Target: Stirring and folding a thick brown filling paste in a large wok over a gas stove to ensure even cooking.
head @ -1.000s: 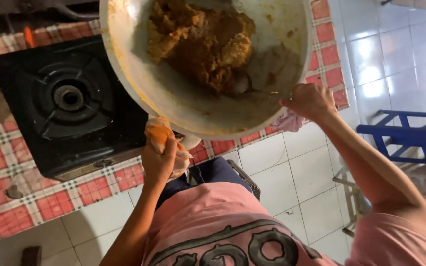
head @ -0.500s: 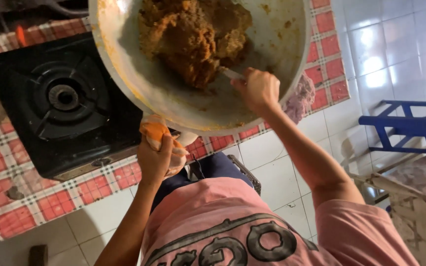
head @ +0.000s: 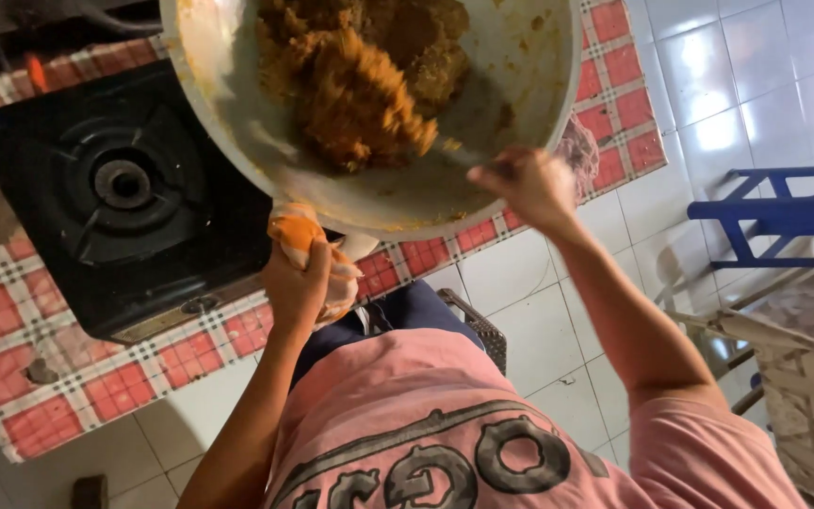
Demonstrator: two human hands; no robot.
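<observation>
The big pale wok [head: 520, 113] is now tipped more toward the camera than a moment ago, and it fills the top of the view, up above the near edge of the counter [head: 11, 311]. The brown food [head: 360, 85] has slid lower in the wok and now sits in one heap near the middle. The right hand [head: 529, 184] has moved down to the wok's near rim. It looks like the food is being pushed and scraped together.

There is one counter, with a red and white checked cover. One black gas stove [head: 134, 198] sits at its left side, with one round burner and no pot on it. There is one wok and one heap of food in it.

The left hand [head: 299, 283] is closed tight around one orange cloth [head: 294, 231], which wraps the wok's handle just past the counter's near edge. The right hand is curled shut on one thin utensil [head: 459, 155]; its tip is in the food. One blue stool [head: 784, 212] stands on the white floor tiles to the right.
</observation>
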